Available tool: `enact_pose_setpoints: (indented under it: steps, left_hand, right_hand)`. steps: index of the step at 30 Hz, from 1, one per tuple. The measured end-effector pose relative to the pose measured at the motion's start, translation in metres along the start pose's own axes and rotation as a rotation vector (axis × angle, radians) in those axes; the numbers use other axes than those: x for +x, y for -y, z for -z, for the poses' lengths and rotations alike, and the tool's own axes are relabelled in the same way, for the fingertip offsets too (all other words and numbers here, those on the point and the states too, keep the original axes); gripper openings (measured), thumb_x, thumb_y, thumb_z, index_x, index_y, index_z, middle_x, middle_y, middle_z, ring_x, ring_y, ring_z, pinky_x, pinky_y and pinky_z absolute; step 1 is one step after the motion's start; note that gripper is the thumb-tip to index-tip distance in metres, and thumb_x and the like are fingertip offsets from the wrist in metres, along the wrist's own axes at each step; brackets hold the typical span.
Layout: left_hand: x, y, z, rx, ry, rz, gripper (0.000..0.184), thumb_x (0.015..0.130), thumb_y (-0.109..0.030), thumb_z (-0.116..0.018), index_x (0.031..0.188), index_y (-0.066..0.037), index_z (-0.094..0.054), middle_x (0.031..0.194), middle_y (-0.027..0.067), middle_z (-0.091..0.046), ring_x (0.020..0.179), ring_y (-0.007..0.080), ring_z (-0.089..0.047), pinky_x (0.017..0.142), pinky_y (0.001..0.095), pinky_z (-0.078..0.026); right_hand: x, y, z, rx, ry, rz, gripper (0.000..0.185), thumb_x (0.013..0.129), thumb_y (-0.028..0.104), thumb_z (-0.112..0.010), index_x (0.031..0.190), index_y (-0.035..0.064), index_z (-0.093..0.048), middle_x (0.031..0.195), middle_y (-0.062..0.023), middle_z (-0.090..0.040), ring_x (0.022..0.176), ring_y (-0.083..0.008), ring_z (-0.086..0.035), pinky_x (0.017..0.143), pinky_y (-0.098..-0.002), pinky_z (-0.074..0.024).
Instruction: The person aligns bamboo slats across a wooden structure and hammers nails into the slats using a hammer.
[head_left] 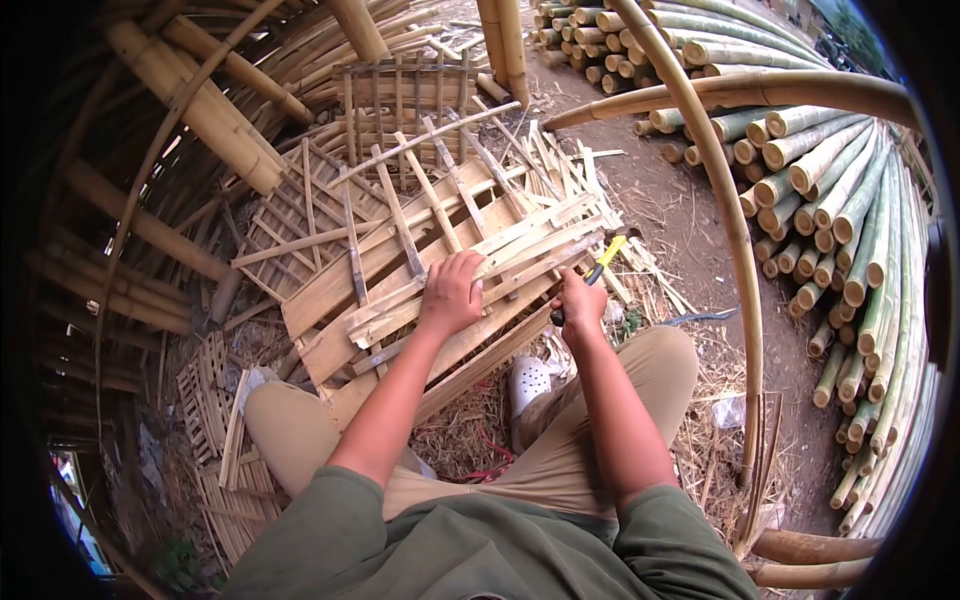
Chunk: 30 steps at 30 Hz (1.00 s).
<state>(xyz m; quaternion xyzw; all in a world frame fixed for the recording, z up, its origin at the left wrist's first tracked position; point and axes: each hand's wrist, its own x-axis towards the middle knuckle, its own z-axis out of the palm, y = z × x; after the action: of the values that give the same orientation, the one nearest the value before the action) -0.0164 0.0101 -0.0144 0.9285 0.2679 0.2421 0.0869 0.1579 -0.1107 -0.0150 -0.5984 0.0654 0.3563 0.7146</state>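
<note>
My left hand (453,292) lies over a stack of pale split bamboo slats (545,228), its fingers curled onto their near side. Whether a small thing is pinched there, I cannot make out. In my right hand (581,303) is a hammer (606,257) with a yellow and black handle, its head pointing up and to the right above the slat ends. Beneath the slats, wide bamboo boards (330,352) lie slanting across in front of my knees. Several narrow crosspieces (400,222) stick out from them on the far side.
Piles of cut bamboo poles (840,205) fill the right side. A curved bamboo post (715,165) rises between them and me. Slatted bamboo panels (405,100) stand behind the work, and another slatted piece (205,395) lies at left. Shavings (720,440) cover the ground.
</note>
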Motion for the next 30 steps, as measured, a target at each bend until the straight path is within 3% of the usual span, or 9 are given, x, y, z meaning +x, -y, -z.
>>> enact_pose_setpoints:
  steps: [8, 12, 14, 18, 24, 28, 30]
  left_hand:
    - [0.000, 0.001, 0.002, -0.034, -0.021, 0.010, 0.042, 0.082, -0.009, -0.061, 0.124, -0.008, -0.055, 0.126, 0.0115, -0.058, 0.123, 0.0279, -0.053, 0.106, 0.0420, -0.037]
    - [-0.003, 0.006, 0.010, -0.125, -0.042, 0.017, 0.047, 0.080, -0.005, -0.061, 0.126, -0.008, -0.053, 0.129, 0.0121, -0.055, 0.124, 0.0303, -0.052, 0.106, 0.0427, -0.037]
    - [-0.005, 0.008, 0.019, -0.142, -0.048, 0.002, 0.049, 0.079, -0.004, -0.062, 0.127, -0.008, -0.052, 0.132, 0.0130, -0.053, 0.127, 0.0314, -0.050, 0.108, 0.0427, -0.036]
    - [-0.012, 0.007, 0.069, -0.155, 0.013, 0.037, 0.051, 0.079, -0.006, -0.063, 0.129, -0.007, -0.052, 0.137, 0.0136, -0.050, 0.132, 0.0326, -0.047, 0.111, 0.0447, -0.035]
    - [-0.046, 0.078, 0.125, -0.198, 0.057, 0.320, 0.048, 0.081, -0.004, -0.064, 0.128, -0.004, -0.053, 0.140, 0.0161, -0.049, 0.136, 0.0333, -0.044, 0.115, 0.0389, -0.034]
    - [-0.079, 0.116, 0.155, -0.259, 0.075, 0.553, 0.049, 0.089, -0.018, -0.067, 0.132, -0.004, -0.052, 0.144, 0.0173, -0.048, 0.138, 0.0306, -0.044, 0.115, 0.0386, -0.033]
    - [-0.087, 0.127, 0.159, -0.259, 0.141, 0.673, 0.055, 0.089, -0.022, -0.067, 0.137, -0.004, -0.048, 0.146, 0.0197, -0.046, 0.138, 0.0333, -0.043, 0.115, 0.0386, -0.034]
  right_hand:
    - [0.015, -0.004, 0.003, -0.304, -0.082, 0.144, 0.037, 0.088, 0.027, -0.067, 0.063, 0.0046, -0.052, 0.053, -0.0051, -0.054, 0.041, -0.0170, -0.052, 0.044, -0.0341, -0.0447]
    - [0.023, -0.008, 0.007, -0.409, -0.176, 0.254, 0.043, 0.088, 0.033, -0.067, 0.061, 0.0015, -0.056, 0.054, -0.0111, -0.060, 0.045, -0.0228, -0.060, 0.051, -0.0370, -0.0500]
    - [0.038, -0.016, 0.012, -0.552, -0.258, 0.345, 0.045, 0.087, 0.037, -0.070, 0.067, -0.0016, -0.058, 0.063, -0.0156, -0.065, 0.057, -0.0286, -0.066, 0.065, -0.0406, -0.0533]
    - [0.034, -0.009, 0.017, -0.551, -0.213, 0.399, 0.047, 0.087, 0.038, -0.070, 0.066, -0.0024, -0.056, 0.062, -0.0149, -0.062, 0.059, -0.0283, -0.062, 0.066, -0.0420, -0.0507]
    - [0.006, 0.005, 0.010, -0.597, -0.266, 0.677, 0.050, 0.093, 0.040, -0.066, 0.069, -0.0032, -0.056, 0.056, -0.0115, -0.055, 0.051, -0.0246, -0.053, 0.056, -0.0410, -0.0433]
    - [0.004, 0.009, 0.012, -0.559, -0.083, 1.033, 0.042, 0.101, 0.031, -0.057, 0.075, -0.0013, -0.055, 0.057, -0.0134, -0.052, 0.050, -0.0244, -0.050, 0.051, -0.0398, -0.0400]
    - [-0.001, 0.007, 0.010, -0.678, 0.030, 1.105, 0.038, 0.101, 0.027, -0.057, 0.076, -0.0005, -0.054, 0.057, -0.0137, -0.052, 0.049, -0.0257, -0.051, 0.050, -0.0394, -0.0396]
